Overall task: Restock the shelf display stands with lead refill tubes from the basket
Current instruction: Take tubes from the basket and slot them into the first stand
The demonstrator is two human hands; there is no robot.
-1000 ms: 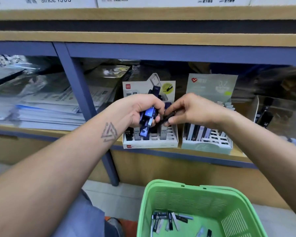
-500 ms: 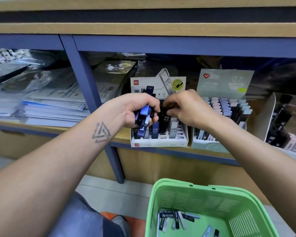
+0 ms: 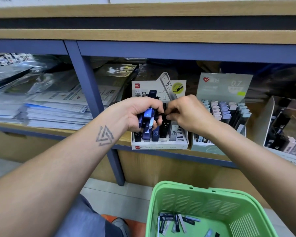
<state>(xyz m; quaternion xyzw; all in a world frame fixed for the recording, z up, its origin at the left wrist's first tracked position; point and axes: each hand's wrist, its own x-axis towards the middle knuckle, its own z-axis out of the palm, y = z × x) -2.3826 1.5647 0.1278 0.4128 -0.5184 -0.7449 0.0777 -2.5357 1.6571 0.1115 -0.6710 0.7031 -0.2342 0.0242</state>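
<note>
The person crouches before the shelf [image 3: 58,132] with both arms stretched to the white display stand [image 3: 161,145], the one printed HB 0.5. The left hand [image 3: 140,113] is curled round a small bundle of lead refill tubes [image 3: 148,121], blue and dark ones fanned out of the fist, held right over the stand so the other hand has a short reach for the next one. The right hand [image 3: 186,113] has its fingers [image 3: 169,117] pinched on the top of a black tube [image 3: 165,126] that stands in a slot near the middle of the stand, and I judge it is being pressed down into its row; how deep it sits I cannot tell. Other tubes stand upright in the front slots either side of it. Just beside, to the right, a pale green stand [image 3: 212,149] marked 0.7 already looks well filled. The green basket [image 3: 203,194] sits low on the floor beneath the hands, with a scatter of tubes left lying flat in its bottom, so more restocking remains
</note>
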